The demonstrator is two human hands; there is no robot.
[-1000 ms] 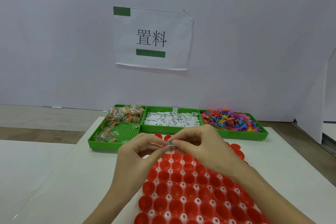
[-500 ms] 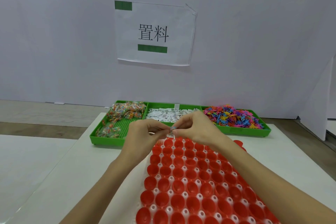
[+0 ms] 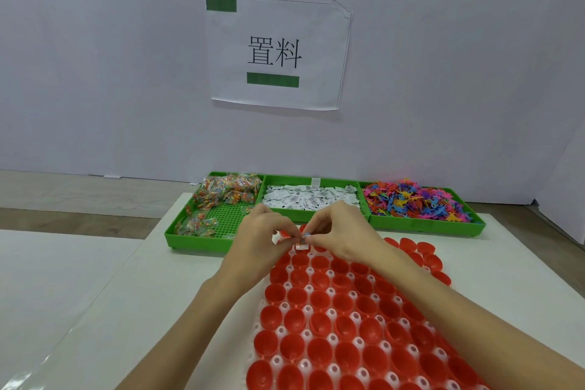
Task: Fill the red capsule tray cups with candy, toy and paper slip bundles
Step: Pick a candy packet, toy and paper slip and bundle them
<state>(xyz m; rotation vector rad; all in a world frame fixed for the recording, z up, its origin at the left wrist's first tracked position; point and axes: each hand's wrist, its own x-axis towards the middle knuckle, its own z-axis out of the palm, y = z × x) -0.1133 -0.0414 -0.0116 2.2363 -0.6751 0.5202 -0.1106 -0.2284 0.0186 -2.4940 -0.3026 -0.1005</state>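
A pale grey wall (image 3: pixel 126 73) fills the upper half of the frame, and on it, upper centre, a white paper sheet (image 3: pixel 278 54) is fixed with green tape; the black characters "置料" are printed on it above a green bar. Below, a white table (image 3: pixel 95 294) is spread across the lower half. The red capsule tray of round plastic cups (image 3: pixel 348 320) is seen at lower centre and right, its visible cups empty. Behind it, across the middle, three green plastic bins are set side by side: the left bin (image 3: pixel 202 239) holds clear-wrapped candy packets, the middle bin (image 3: pixel 323 217) white printed paper slips, the right bin (image 3: pixel 424 225) multicoloured plastic toy figures. At centre, above the tray's far rows, a small bundle (image 3: pixel 302 239) with a white slip is pinched between the curled fingers of the left hand (image 3: pixel 262 241) and the right hand (image 3: pixel 342 231).
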